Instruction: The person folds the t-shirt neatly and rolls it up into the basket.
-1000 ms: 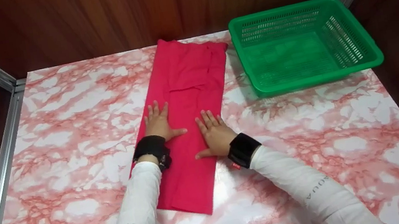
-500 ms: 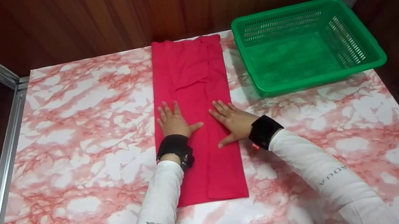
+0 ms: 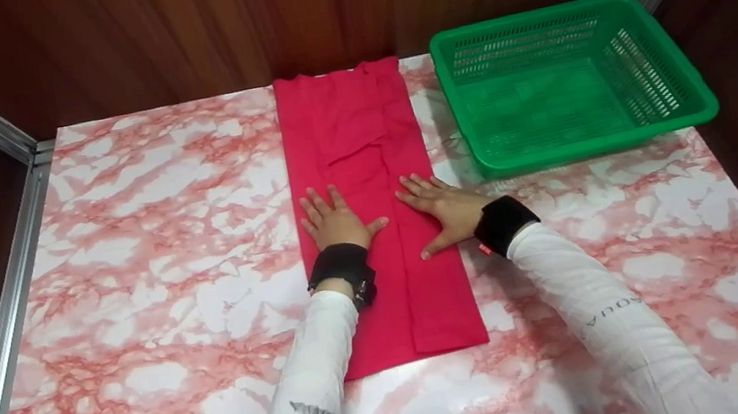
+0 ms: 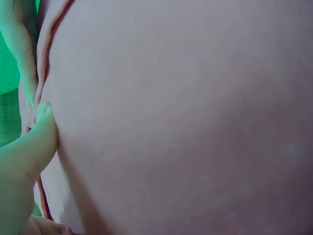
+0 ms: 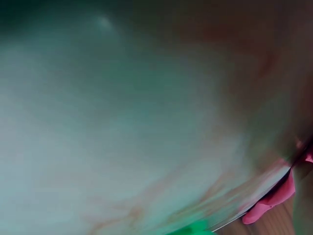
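A pinkish-red garment (image 3: pixel 372 295) lies folded into a long flat strip, with a flap of cloth across its far part. My left hand (image 3: pixel 337 228) rests on its left half, fingers straight and thumb spread toward the middle. On the right half lies my right hand (image 3: pixel 447 211), its fingers straight too, near a lengthwise fold edge. In the left wrist view, my left thumb (image 4: pixel 29 154) touches the cloth, which looks washed out there, beside that edge. The right wrist view is blurred; a bit of the pink cloth (image 5: pixel 274 200) shows at its lower right.
A green plastic basket (image 3: pixel 582 147) with slotted sides stands at the back right of the marbled red-and-white table (image 3: pixel 159 329). Dark wooden panels (image 3: pixel 201 33) rise behind the table and at both sides, with metal strips in the corners.
The garment's near end has swung to the right, so the strip now lies nearly straight instead of slanting. Both hands have moved right with it, fingers still spread.
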A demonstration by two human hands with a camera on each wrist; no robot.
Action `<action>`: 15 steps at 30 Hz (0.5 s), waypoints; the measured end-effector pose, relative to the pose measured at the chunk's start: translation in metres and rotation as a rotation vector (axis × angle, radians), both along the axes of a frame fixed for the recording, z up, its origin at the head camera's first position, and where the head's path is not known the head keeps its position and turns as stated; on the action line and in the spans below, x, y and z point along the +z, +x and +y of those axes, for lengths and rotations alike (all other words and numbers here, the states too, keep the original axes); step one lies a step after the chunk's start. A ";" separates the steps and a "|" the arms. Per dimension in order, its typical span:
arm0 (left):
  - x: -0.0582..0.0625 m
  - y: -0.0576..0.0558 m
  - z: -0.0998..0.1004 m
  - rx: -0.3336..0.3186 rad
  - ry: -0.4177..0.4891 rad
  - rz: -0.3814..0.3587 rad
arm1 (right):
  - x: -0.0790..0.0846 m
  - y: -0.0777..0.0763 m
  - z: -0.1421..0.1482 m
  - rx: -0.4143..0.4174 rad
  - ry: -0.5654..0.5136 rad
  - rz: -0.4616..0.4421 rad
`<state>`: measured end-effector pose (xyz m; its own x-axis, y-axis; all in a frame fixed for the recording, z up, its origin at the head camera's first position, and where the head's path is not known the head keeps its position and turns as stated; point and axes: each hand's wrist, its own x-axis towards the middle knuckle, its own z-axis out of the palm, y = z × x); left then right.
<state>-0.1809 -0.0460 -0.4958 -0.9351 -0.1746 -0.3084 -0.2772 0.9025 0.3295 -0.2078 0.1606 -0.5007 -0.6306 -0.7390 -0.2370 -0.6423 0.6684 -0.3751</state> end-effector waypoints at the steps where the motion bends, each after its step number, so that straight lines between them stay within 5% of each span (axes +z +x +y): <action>1: 0.000 0.000 0.001 0.005 0.000 0.000 | 0.000 -0.001 0.001 0.000 0.002 -0.002; 10: -0.003 -0.002 0.003 -0.026 -0.063 -0.042 | 0.001 -0.002 0.005 0.031 0.014 0.032; 15: 0.002 0.002 -0.003 -0.055 0.011 -0.021 | 0.002 0.004 0.006 0.047 0.001 0.046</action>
<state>-0.1787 -0.0488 -0.4940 -0.9364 -0.1200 -0.3297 -0.2345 0.9130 0.3338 -0.2038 0.1669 -0.4983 -0.6057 -0.7678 -0.2088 -0.6896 0.6375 -0.3436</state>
